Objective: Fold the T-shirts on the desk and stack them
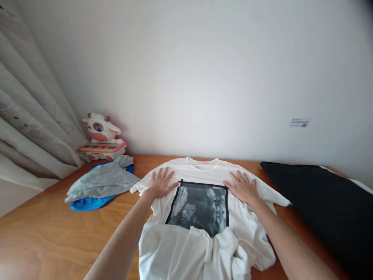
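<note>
- Head camera shows me a cow-shaped toy keyboard (101,147), far left.
- Grey garment (99,181) over blue cloth (93,203), nearer.
- My left hand (159,184) lies open, fingers spread, on the white crew-neck shirt (180,167), centre.
- Its dark print (201,208) sits between my hands.
- My right hand (244,189): open, flat on the shirt.
- Black fabric (317,202), right.

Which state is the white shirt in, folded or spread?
Partly spread: the white shirt's collar and sleeves lie open, but its lower part is bunched over the print.
</note>
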Demonstrator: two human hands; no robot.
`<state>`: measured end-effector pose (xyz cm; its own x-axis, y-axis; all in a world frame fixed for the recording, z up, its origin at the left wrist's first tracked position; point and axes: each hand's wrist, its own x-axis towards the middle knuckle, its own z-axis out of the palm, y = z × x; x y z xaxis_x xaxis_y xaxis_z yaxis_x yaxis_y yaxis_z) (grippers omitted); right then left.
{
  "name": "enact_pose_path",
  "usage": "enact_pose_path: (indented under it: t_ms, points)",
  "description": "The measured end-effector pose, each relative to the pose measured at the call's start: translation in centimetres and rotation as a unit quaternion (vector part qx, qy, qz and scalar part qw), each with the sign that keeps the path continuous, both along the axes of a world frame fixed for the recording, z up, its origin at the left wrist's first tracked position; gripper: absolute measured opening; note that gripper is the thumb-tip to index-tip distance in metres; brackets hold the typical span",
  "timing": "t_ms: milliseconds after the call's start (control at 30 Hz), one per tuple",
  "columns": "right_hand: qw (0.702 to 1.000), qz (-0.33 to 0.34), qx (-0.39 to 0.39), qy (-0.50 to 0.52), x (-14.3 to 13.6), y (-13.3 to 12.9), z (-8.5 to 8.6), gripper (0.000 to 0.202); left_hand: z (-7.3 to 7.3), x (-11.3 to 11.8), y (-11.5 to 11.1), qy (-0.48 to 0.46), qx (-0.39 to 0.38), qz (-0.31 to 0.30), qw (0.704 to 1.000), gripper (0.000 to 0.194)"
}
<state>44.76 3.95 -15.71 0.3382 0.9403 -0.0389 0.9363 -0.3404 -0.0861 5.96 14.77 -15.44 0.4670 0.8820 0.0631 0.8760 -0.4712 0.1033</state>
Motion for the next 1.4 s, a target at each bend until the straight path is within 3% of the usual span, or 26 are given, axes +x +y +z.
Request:
enact_pose_path:
  t_ms: [333, 433, 500, 567, 667, 733, 800, 833, 933, 1000, 1067, 1133, 1233, 1300, 1400]
  points:
    - [0.997, 0.027, -0.076, -0.002, -0.4, -3.0, 1.9, 0.084, 1.2, -0.1, -3.2, 0.05, -0.014, -0.002, 0.999, 0.077]
    - [0.997, 0.021, -0.001, -0.08, -1.8, -4.1, 3.0, 0.074, 2.4, 0.5, -4.4, 0.042, 0.044, 0.038, 0.997, 0.066]
    - [0.99, 0.059, 0.066, -0.106, -3.0, -5.4, 3.7, 0.063, 3.6, 0.7, -5.8, 0.01, 0.089, 0.039, 0.995, 0.052]
    - [0.983, 0.108, 0.131, -0.074, -4.0, -7.4, 4.5, 0.049, 5.0, 0.5, -8.1, -0.047, 0.081, 0.004, 0.996, 0.039]
    - [0.954, 0.2, 0.212, 0.066, -4.8, -11.7, 5.4, 0.039, 6.4, -0.4, -12.7, -0.129, 0.007, -0.108, 0.986, 0.036]
    - [0.928, 0.281, 0.185, 0.159, -5.1, -14.9, 5.9, 0.037, 6.4, -1.2, -15.8, -0.138, -0.011, -0.193, 0.971, 0.042]
    - [0.909, 0.34, 0.119, 0.21, -5.2, -17.8, 6.0, 0.048, 5.9, -1.9, -18.0, -0.128, -0.011, -0.234, 0.964, 0.061]
    - [0.905, 0.349, 0.09, 0.225, -5.3, -19.0, 5.8, 0.056, 5.6, -2.1, -18.8, -0.126, -0.01, -0.238, 0.963, 0.059]
    - [0.91, 0.312, 0.069, 0.262, -5.3, -21.5, 5.2, 0.043, 5.2, -2.9, -20.0, -0.145, -0.024, -0.246, 0.958, 0.026]
    - [0.911, 0.265, 0.089, 0.303, -5.4, -22.6, 4.9, 0.034, 5.5, -3.5, -20.4, -0.178, -0.053, -0.239, 0.953, 0.027]
    - [0.901, 0.211, 0.109, 0.362, -5.3, -23.4, 5.0, 0.038, 6.1, -4.2, -20.8, -0.24, -0.112, -0.2, 0.943, 0.028]
    - [0.884, 0.145, 0.131, 0.424, -5.0, -24.1, 5.4, 0.046, 6.8, -5.1, -21.4, -0.335, -0.195, -0.132, 0.912, 0.032]
    - [0.847, 0.04, 0.18, 0.498, -3.9, -25.0, 6.0, 0.055, 7.8, -6.9, -22.0, -0.444, -0.337, -0.062, 0.828, 0.039]
    - [0.82, 0.001, 0.179, 0.544, -2.8, -25.7, 6.2, 0.057, 8.4, -8.3, -22.3, -0.447, -0.419, -0.063, 0.788, 0.042]
    - [0.812, -0.005, 0.12, 0.571, -1.1, -26.7, 6.8, 0.054, 9.1, -10.5, -22.5, -0.376, -0.493, -0.102, 0.778, 0.039]
